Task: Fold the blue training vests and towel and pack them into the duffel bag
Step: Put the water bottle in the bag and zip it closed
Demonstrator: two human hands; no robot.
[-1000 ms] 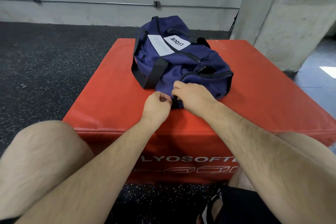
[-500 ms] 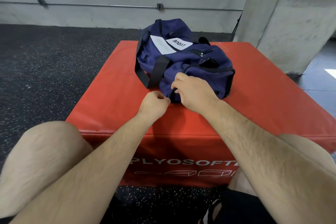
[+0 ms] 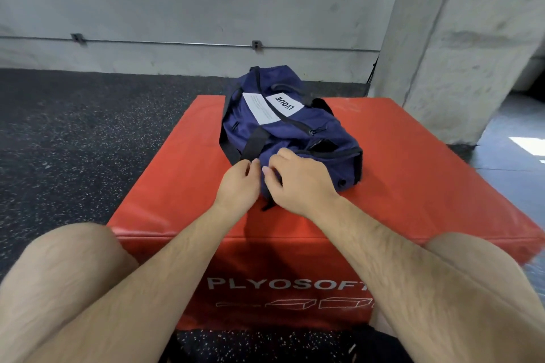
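Observation:
A navy duffel bag (image 3: pixel 283 127) with black straps and white labels lies on the red plyo box (image 3: pixel 413 174). Both hands are at the bag's near end. My left hand (image 3: pixel 239 186) has curled fingers touching the fabric beside a black strap. My right hand (image 3: pixel 300 183) lies over the bag's near end, fingers curled onto the fabric above a small black tab that sticks out under it. What the fingers pinch is hidden. No vests or towel are in sight.
The box stands on black speckled rubber floor (image 3: pixel 73 141). A concrete pillar (image 3: pixel 460 38) rises at the right behind the box, a grey wall with a pipe runs behind. My bare knees flank the box's near face.
The view has tilted up. Both hands stay at the bag's near end; the left hand has come closer to the right and its fingers now reach the bag.

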